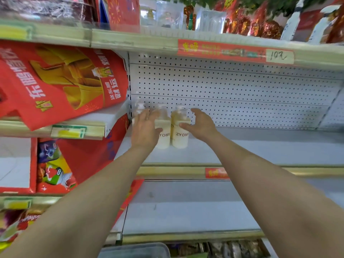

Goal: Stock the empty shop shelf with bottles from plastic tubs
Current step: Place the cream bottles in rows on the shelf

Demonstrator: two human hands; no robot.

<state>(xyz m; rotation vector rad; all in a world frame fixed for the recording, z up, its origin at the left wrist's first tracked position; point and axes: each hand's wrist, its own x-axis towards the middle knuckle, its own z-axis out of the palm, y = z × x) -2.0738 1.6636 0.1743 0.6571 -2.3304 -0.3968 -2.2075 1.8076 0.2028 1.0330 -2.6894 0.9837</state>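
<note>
Cream plastic pump bottles [164, 143] marked ZYOME stand upright in a tight cluster at the far left end of the grey metal shelf [251, 146], close to the white perforated back panel [242, 86]. Two in front, touching side by side; more w/ clear pump tops just behind. Left hand [145, 131] lies against the front-left bottle [165, 126], fingers [147, 116] straight and released, thumb on its front. Right hand [202, 125] is at the front-right bottle [180, 139], thumb on its shoulder, fingers [195, 111] loosely curved past its far side. Real grip or not, can't tell. Red cartons w/ gold print [61, 81] lean in the next bay, left. Red price strip [236, 51] w/ handwritten tag runs along the shelf edge above. Clear plastic tub [134, 250] shows at bottom of view, rim only.
</note>
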